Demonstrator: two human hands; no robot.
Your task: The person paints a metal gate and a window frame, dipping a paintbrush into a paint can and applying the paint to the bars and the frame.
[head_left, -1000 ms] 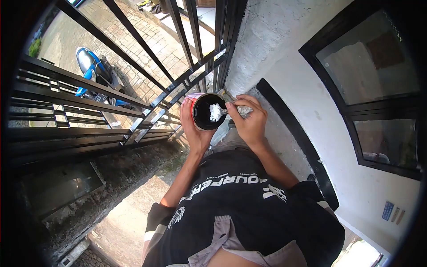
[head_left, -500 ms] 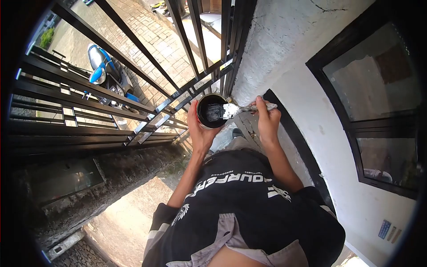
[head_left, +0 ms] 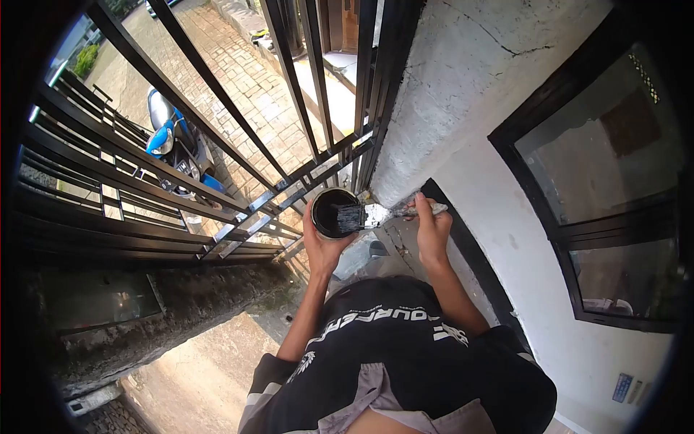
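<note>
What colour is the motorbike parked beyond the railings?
The motorbike is blue and silver-grey with black parts, as the head view shows.

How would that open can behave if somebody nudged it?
The can would likely keep its shape, as its round rim looks rigid. A nudge might tilt it, since only the left hand seems to steady it, from one side. The dark, wet-looking bristles of the brush suggest liquid inside that could slosh out, with no lid on.
</note>
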